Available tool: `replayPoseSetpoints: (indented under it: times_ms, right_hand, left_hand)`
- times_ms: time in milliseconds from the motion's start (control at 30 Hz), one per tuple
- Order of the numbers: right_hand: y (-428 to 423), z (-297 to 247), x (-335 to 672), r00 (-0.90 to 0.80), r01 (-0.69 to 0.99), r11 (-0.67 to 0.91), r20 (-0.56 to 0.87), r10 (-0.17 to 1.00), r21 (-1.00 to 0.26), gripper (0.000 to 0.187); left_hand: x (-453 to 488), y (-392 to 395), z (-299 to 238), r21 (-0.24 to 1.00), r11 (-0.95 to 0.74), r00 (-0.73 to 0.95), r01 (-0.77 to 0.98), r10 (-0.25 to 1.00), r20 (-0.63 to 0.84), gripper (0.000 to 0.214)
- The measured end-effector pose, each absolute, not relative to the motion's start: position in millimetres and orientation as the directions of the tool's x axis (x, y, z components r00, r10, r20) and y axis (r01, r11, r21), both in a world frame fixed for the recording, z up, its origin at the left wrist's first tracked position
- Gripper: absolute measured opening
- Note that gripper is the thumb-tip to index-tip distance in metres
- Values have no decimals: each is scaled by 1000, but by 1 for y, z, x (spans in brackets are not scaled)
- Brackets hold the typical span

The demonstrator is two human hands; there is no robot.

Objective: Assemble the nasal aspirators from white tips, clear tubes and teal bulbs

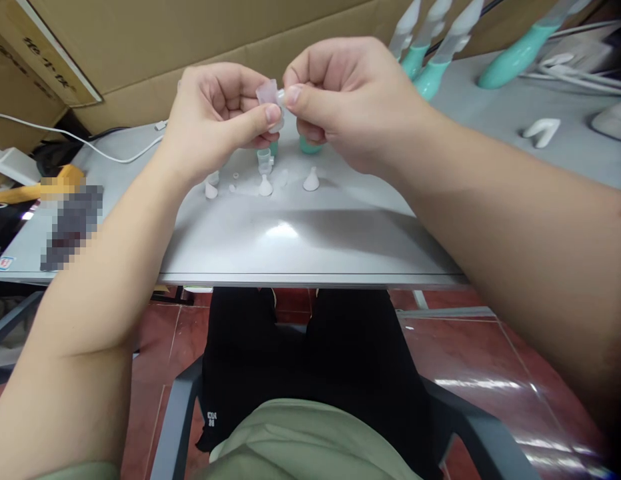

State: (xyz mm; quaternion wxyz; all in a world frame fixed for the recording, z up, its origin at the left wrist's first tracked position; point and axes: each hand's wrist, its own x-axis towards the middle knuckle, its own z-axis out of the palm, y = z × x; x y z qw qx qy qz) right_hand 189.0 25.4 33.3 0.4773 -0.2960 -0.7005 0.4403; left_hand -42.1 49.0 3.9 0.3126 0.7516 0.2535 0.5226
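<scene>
Above the far part of the desk, my left hand [225, 110] is closed round a small translucent plastic piece [267, 93] with a flared, cup-like end. My right hand [350, 100] pinches a small whitish tip [281, 97] against the side of that piece; whether the two are joined I cannot tell. Below the hands on the desk stand a white cone [311, 180], another white cone [265, 186] and a clear cup-shaped fitting [264, 160]. A white piece [211, 187] and a tiny ring [235, 176] lie further left. Teal parts [310, 145] show partly behind my hands.
Several teal squeeze bulbs with clear tubes and white tips [430, 77] stand at the back right. Beyond them are another teal bulb [515, 60], white cables [575, 70] and a white bent piece [543, 132]. A yellow tool [65, 181] and white cord [123, 160] lie left. Cardboard [190, 33] walls the back.
</scene>
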Motion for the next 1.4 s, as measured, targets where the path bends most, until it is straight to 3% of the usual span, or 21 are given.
replayPoseSetpoints:
  times_ms: [67, 200, 333, 400, 500, 633, 767, 867, 1067, 1233, 1400]
  right_hand:
    - [22, 37, 189, -393, -32, 380, 361, 846, -924, 54]
    - [18, 39, 192, -408, -26, 308, 291, 865, -951, 53]
    - [17, 41, 194, -427, -7, 275, 252, 868, -961, 54]
    - [16, 42, 195, -434, -13, 249, 230, 871, -969, 55]
    - [15, 44, 197, -460, -40, 181, 179, 870, -983, 59]
    - [15, 44, 197, -483, -64, 136, 150, 863, -989, 61]
    - [19, 39, 194, -370, -98, 266, 283, 885, -959, 56]
    - [25, 33, 196, -321, -107, 370, 384, 866, -923, 50]
    - [30, 31, 202, -349, -116, 369, 385, 854, -922, 48]
    - [27, 36, 198, -412, -153, 255, 296, 862, -955, 61]
    - [23, 38, 198, -423, -310, 70, 204, 883, -948, 61]
  left_hand:
    - [-43, 56, 1, 727, -686, 330, -36, 678, 657, 24]
    - [-40, 54, -2, 724, -687, 372, -64, 657, 656, 43]
    - [-39, 52, -3, 730, -682, 347, -49, 674, 652, 17]
    - [-41, 58, -5, 731, -680, 371, -49, 667, 646, 16]
    - [-42, 71, -9, 695, -717, 379, -53, 630, 678, 40]
    - [-35, 56, -6, 729, -680, 400, 79, 691, 602, 54]
    - [-19, 18, 6, 748, -642, 442, 169, 727, 524, 61]
    - [-13, 5, 13, 758, -626, 438, 183, 742, 508, 59]
    - [-26, 31, 16, 749, -639, 385, 177, 745, 545, 36]
    - [-31, 39, 15, 726, -675, 342, 130, 718, 606, 16]
    - [-28, 41, 6, 692, -716, 317, 90, 679, 662, 28]
